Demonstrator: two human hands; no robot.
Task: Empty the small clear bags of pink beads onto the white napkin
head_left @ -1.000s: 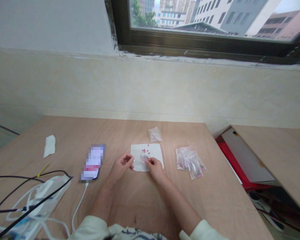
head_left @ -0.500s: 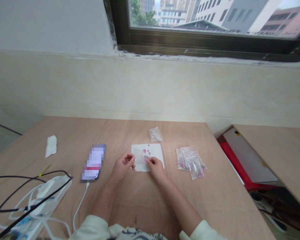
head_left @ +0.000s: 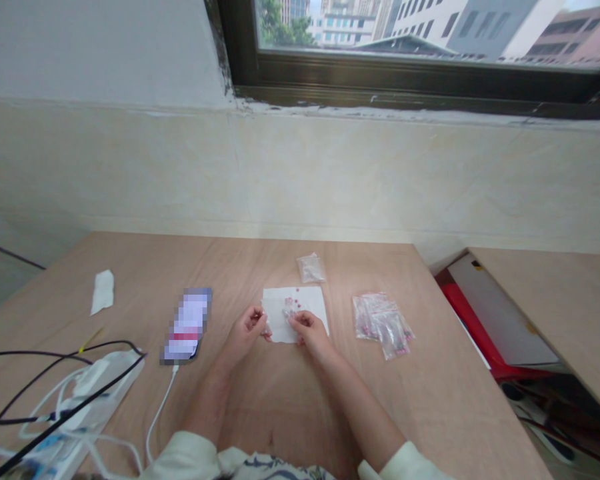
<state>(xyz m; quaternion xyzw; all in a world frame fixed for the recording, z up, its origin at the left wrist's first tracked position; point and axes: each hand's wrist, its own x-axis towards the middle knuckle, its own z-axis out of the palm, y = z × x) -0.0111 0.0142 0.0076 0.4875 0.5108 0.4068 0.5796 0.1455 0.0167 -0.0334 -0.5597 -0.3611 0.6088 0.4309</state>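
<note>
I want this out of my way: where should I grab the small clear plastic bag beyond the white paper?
Probably pinch a corner of the small clear plastic bag with the right hand, coming from the near side over the white paper. It lies flat and crumpled on the wooden table, so a thin edge suits a finger-and-thumb pinch.

- The left hand [head_left: 247, 332] is raised on its edge, with its fingers [head_left: 257, 320] curled into a pinch.
- The right hand [head_left: 310, 334] tilts inward, fingertips [head_left: 295, 320] pinched, just beside the left hand.
- The left forearm [head_left: 207, 393] and right forearm [head_left: 360, 408] angle inward, converging at the wrists.
</note>
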